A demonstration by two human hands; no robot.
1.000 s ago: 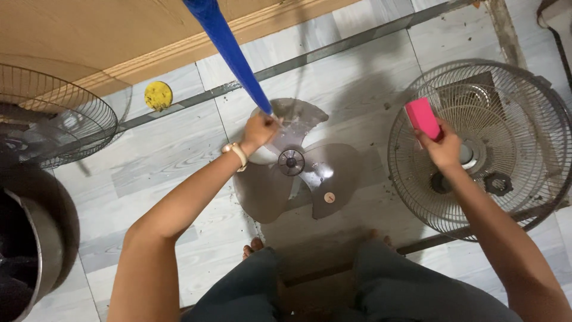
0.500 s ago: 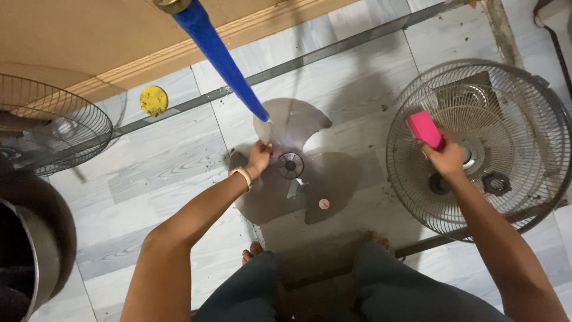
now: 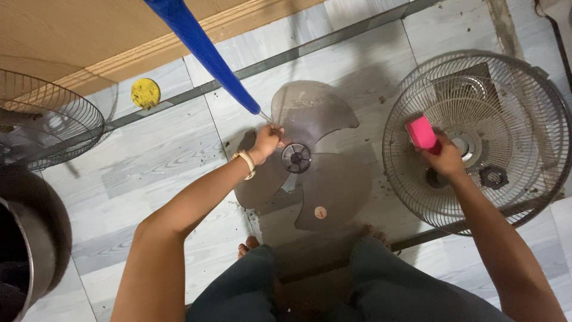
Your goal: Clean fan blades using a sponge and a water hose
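Observation:
A translucent grey three-bladed fan blade [image 3: 325,191] lies on the wet tiled floor in front of my knees. My left hand [image 3: 266,142] grips its left blade near the hub [image 3: 296,158], lifting it slightly. A blue hose [image 3: 199,48] slants down from the upper left, its tip pouring water just above that hand. My right hand [image 3: 444,158] holds a pink sponge [image 3: 421,132] against the inside of a round wire fan guard [image 3: 518,101] lying on the floor at the right.
A second wire guard [image 3: 53,119] stands at the left edge above a dark metal pot [image 3: 36,238]. A yellow round scrubber [image 3: 145,93] lies by the wooden wall base [image 3: 119,59]. My bare toes [image 3: 250,243] show beneath the blade.
The fan blade has turned and shifted up and right under my left hand. My right hand has slid the pink sponge down and left across the guard.

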